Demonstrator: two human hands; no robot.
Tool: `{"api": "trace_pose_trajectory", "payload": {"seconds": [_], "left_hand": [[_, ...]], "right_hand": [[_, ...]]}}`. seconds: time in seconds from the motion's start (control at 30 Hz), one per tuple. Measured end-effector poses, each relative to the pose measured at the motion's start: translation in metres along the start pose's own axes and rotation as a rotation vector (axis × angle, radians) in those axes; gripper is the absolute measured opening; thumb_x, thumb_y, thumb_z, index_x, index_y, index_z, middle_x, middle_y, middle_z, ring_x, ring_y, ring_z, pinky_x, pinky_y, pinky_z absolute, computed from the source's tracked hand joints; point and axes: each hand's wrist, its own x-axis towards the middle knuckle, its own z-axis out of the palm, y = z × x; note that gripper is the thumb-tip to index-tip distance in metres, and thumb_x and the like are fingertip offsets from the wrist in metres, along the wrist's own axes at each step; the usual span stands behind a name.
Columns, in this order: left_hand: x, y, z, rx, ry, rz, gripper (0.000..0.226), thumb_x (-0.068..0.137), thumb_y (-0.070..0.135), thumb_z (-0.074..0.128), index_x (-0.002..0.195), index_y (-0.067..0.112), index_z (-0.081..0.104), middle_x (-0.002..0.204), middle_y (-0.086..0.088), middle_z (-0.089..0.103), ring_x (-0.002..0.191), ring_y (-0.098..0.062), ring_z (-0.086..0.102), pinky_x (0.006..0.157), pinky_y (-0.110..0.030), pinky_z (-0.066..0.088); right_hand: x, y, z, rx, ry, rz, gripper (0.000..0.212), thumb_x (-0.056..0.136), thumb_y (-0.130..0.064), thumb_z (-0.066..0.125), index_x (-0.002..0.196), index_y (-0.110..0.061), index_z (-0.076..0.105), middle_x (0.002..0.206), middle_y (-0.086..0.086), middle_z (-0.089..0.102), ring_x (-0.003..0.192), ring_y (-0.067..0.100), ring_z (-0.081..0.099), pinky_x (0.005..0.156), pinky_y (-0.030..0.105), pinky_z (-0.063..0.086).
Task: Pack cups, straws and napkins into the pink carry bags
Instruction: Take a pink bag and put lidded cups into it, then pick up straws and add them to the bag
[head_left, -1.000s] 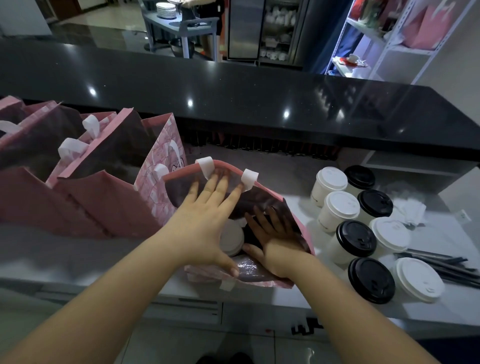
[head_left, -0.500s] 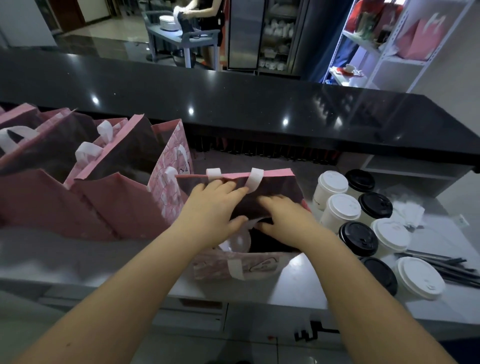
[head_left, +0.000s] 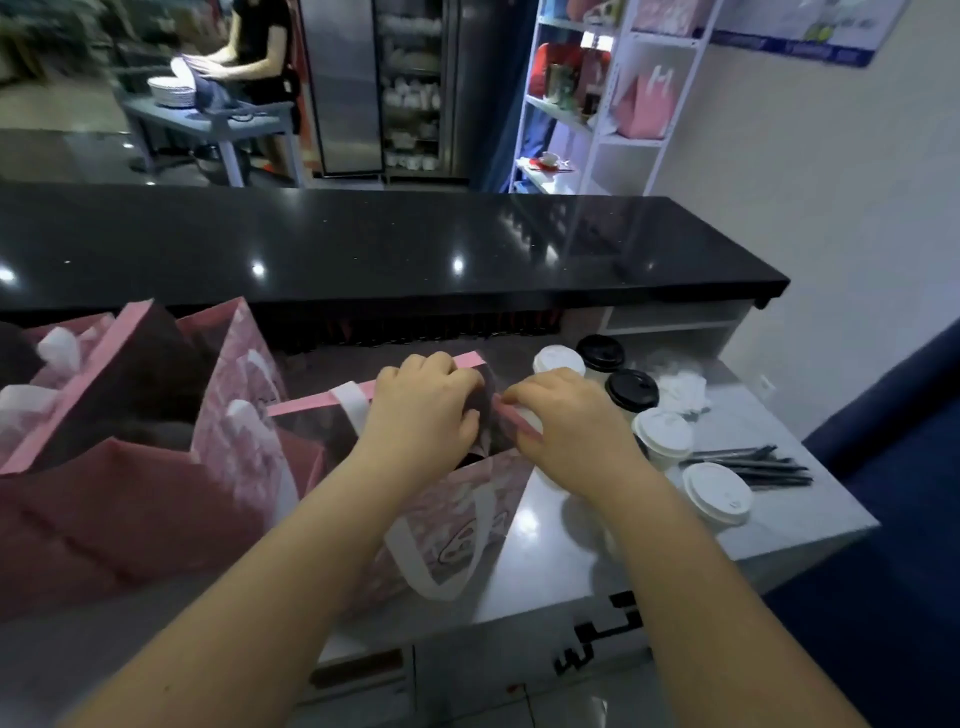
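Note:
A pink carry bag (head_left: 467, 514) with white handles stands upright on the grey counter (head_left: 571, 561) in front of me. My left hand (head_left: 423, 402) grips the bag's far rim near its right corner. My right hand (head_left: 563, 418) pinches the pink rim at the bag's right side. What lies inside the bag is hidden by my hands. To the right stand several lidded paper cups: a white-lidded cup (head_left: 664, 436), a black-lidded cup (head_left: 632, 391) and another white-lidded cup (head_left: 717, 492). Dark wrapped straws (head_left: 753, 465) lie beside them. White napkins (head_left: 680, 384) sit behind the cups.
More pink carry bags (head_left: 130, 431) stand open to the left, touching the one I hold. A raised black bar top (head_left: 363, 249) runs behind the counter. A white shelf unit (head_left: 613, 104) stands at the back right. A person works at a table (head_left: 218, 111) far behind.
The bag went from lying tilted toward me to standing upright. My hands came out of its mouth and moved up to its rim. My view shifted left and up.

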Motion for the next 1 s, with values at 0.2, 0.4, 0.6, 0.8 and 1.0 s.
{"api": "trace_pose_trajectory", "payload": {"seconds": [0.2, 0.4, 0.6, 0.8, 1.0], "left_hand": [[0.019, 0.075, 0.021, -0.039, -0.014, 0.120, 0.033, 0.090, 0.037, 0.051, 0.122, 0.030, 0.056, 0.119, 0.002, 0.053, 0.109, -0.023, 0.047, 0.089, -0.040, 0.035], [0.017, 0.175, 0.071, -0.134, -0.102, 0.185, 0.035, 0.086, 0.035, 0.054, 0.120, 0.034, 0.059, 0.118, 0.005, 0.055, 0.110, -0.023, 0.047, 0.088, -0.037, 0.033], [0.010, 0.281, 0.129, -0.263, -0.164, 0.163, 0.034, 0.086, 0.034, 0.058, 0.119, 0.035, 0.062, 0.118, 0.008, 0.058, 0.113, -0.022, 0.046, 0.092, -0.039, 0.034], [0.001, 0.358, 0.170, -0.362, -0.197, 0.091, 0.031, 0.085, 0.027, 0.063, 0.115, 0.027, 0.067, 0.114, 0.004, 0.062, 0.110, -0.025, 0.049, 0.091, -0.040, 0.039], [-0.002, 0.395, 0.206, -0.259, -0.351, 0.076, 0.038, 0.085, 0.029, 0.058, 0.123, 0.032, 0.061, 0.121, 0.009, 0.057, 0.117, -0.019, 0.046, 0.093, -0.035, 0.033]], "right_hand": [[-0.055, 0.054, -0.025, -0.062, 0.048, 0.175, 0.028, 0.081, -0.023, 0.069, 0.108, -0.016, 0.068, 0.109, 0.000, 0.066, 0.106, 0.027, 0.053, 0.086, 0.043, 0.042], [-0.134, 0.125, -0.035, -0.032, 0.044, 0.321, 0.029, 0.077, -0.020, 0.071, 0.106, -0.016, 0.069, 0.109, 0.001, 0.066, 0.107, 0.028, 0.053, 0.087, 0.043, 0.043], [-0.224, 0.214, -0.035, 0.023, -0.001, 0.424, 0.032, 0.082, -0.025, 0.071, 0.113, -0.022, 0.067, 0.117, -0.006, 0.063, 0.115, 0.020, 0.050, 0.095, 0.038, 0.039], [-0.288, 0.287, -0.033, 0.106, -0.041, 0.441, 0.030, 0.080, -0.020, 0.072, 0.110, -0.022, 0.067, 0.111, -0.007, 0.065, 0.108, 0.019, 0.051, 0.090, 0.036, 0.040], [-0.314, 0.336, -0.011, 0.184, -0.100, 0.500, 0.029, 0.083, -0.017, 0.069, 0.111, -0.021, 0.067, 0.111, -0.008, 0.065, 0.109, 0.020, 0.050, 0.091, 0.036, 0.041]]}}
